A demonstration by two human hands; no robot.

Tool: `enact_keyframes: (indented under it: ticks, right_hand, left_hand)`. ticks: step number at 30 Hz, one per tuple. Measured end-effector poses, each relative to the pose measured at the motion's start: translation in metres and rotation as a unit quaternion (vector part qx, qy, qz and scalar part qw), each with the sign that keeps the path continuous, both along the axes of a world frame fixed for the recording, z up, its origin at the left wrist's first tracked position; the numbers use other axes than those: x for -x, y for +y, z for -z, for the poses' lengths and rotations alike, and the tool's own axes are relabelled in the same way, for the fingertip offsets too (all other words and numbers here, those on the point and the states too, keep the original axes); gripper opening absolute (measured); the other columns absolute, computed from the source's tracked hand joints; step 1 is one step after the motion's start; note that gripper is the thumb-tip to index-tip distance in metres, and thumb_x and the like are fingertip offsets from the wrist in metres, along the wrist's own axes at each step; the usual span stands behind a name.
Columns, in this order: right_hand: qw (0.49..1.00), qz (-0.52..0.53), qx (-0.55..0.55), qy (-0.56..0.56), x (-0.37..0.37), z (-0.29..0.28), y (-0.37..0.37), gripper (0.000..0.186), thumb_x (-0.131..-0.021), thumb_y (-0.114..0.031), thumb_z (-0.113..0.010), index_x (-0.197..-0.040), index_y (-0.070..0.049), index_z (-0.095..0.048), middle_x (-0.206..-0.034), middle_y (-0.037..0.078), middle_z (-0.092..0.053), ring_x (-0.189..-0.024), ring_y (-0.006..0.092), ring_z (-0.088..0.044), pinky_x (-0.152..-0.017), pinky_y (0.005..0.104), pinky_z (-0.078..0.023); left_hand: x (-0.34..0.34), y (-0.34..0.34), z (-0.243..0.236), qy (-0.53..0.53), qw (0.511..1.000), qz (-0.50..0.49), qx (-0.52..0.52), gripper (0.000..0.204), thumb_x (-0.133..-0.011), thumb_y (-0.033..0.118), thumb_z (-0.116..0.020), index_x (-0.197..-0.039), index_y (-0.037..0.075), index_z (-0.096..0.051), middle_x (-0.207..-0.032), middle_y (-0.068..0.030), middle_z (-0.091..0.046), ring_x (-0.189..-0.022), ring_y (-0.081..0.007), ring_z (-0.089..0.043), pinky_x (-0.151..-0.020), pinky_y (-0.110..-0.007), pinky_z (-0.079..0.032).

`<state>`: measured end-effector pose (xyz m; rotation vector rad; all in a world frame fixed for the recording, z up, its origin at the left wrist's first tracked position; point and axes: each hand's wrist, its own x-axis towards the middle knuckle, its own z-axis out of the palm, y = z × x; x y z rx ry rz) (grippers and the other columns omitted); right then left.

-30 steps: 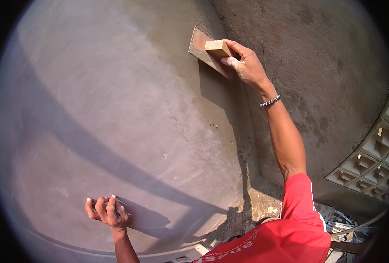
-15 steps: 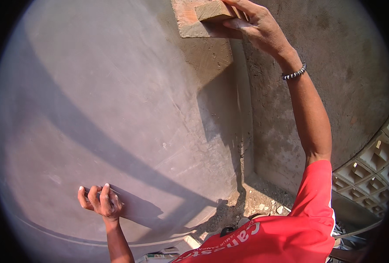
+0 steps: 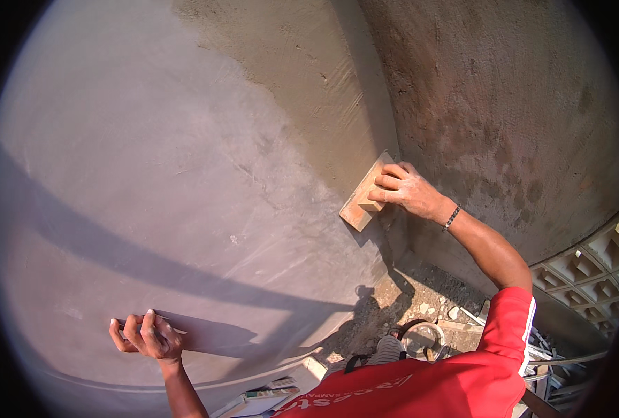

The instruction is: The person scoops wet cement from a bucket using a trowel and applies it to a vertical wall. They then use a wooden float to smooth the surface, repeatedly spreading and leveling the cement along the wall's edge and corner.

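Note:
My right hand (image 3: 408, 189) grips the wooden block handle of a plastering float (image 3: 359, 213). Its flat rectangular board lies tilted against the plastered wall, close to the inside corner. My left hand (image 3: 151, 337) is low at the left, in front of the smooth grey wall (image 3: 149, 174), with its fingers curled. A thin dark edge shows behind those fingers; whether it is a held object or shadow is unclear. Browner, rougher-looking plaster (image 3: 309, 76) covers the wall above the float.
A second brown wall (image 3: 505, 118) meets the first at the corner on the right. Rubble (image 3: 424, 301) and a round bucket (image 3: 423, 339) are on the ground below. Patterned vent blocks (image 3: 578, 270) line the right side. Loose strips of material (image 3: 546, 380) lie at lower right.
My right hand has brought the float down from the top of the view to mid-height beside the corner. My left hand stays curled near the wall. The view has shifted slightly.

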<state>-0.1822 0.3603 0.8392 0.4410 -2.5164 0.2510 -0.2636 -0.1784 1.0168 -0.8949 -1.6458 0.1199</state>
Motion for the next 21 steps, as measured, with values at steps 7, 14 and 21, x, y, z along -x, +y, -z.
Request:
enact_keyframes:
  ticks: [7,14,21]
  right_hand:
    - [0.954,0.038,0.291,-0.066,-0.025,0.176,-0.027,0.045,-0.082,-0.011,-0.069,-0.125,-0.013,-0.057,-0.116,0.005,-0.061,-0.113,0.0261,-0.056,-0.096,0.0386,-0.047]
    - [0.450,-0.074,0.890,-0.008,-0.039,0.203,-0.043,0.063,-0.085,-0.020,-0.074,-0.139,-0.004,-0.044,-0.121,0.004,-0.061,-0.108,0.0127,-0.060,-0.092,0.0269,-0.049]
    - [0.741,0.208,0.631,0.100,0.027,0.219,-0.039,0.047,-0.081,-0.004,-0.064,-0.128,-0.009,-0.058,-0.120,0.011,-0.062,-0.111,0.0284,-0.058,-0.097,0.0370,-0.045]
  left_hand:
    - [-0.004,-0.002,-0.004,0.010,0.999,-0.037,0.034,0.016,-0.086,0.002,-0.059,-0.102,0.003,-0.062,-0.110,-0.0158,-0.053,-0.134,-0.0404,-0.024,-0.093,-0.048,-0.036]
    - [-0.003,-0.006,0.001,0.030,0.999,-0.038,0.025,0.015,-0.088,-0.001,-0.058,-0.102,0.001,-0.062,-0.110,-0.0186,-0.054,-0.132,-0.0400,-0.029,-0.095,-0.051,-0.035]
    - [0.000,0.007,-0.003,0.069,0.996,-0.040,0.045,0.012,-0.090,0.004,-0.059,-0.101,0.001,-0.063,-0.102,-0.0156,-0.056,-0.126,-0.0383,-0.036,-0.098,-0.052,-0.032]
